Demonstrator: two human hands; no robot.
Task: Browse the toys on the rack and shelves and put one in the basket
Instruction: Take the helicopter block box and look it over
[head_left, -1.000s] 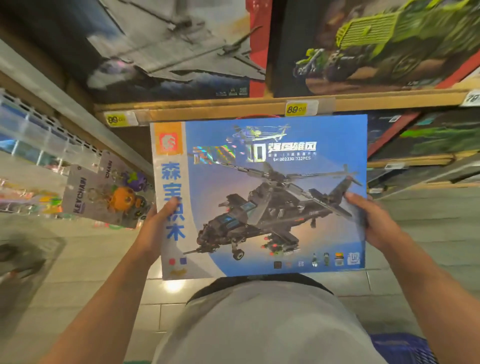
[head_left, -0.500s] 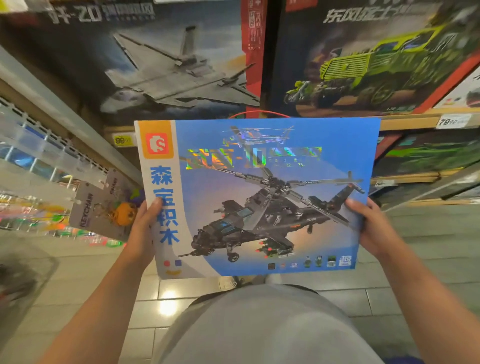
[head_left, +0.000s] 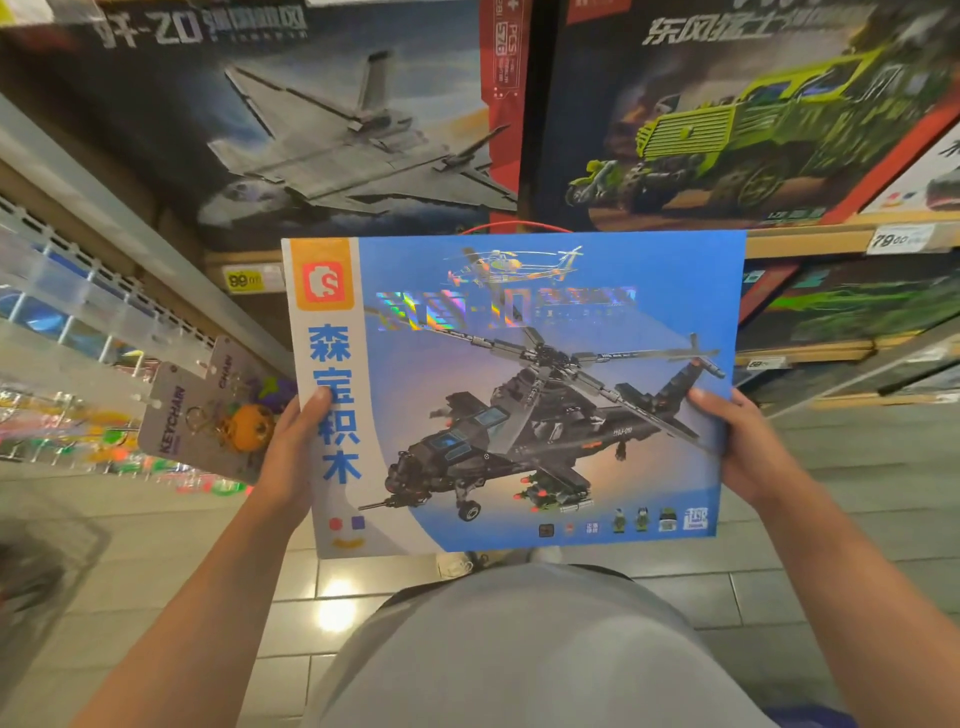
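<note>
I hold a large blue helicopter building-block box (head_left: 519, 364) flat in front of my chest, its picture side facing me. My left hand (head_left: 291, 457) grips the box's left edge, thumb lying on the white strip with blue characters. My right hand (head_left: 748, 447) grips the right edge, thumb over the helicopter's tail. A thin red handle loop (head_left: 514, 226) arches above the box's top edge. The basket is out of view.
A wooden shelf (head_left: 810, 241) behind the box carries a grey jet box (head_left: 332, 130) and a green truck box (head_left: 743, 114), with price tags (head_left: 244, 280) on its edge. More boxes sit lower right. Keychain cards (head_left: 208, 415) hang from a rack at left. Tiled floor lies below.
The view has tilted up, so more of the jet and truck boxes shows. The helicopter box sits a little higher against the shelf. Both hands keep the same grip.
</note>
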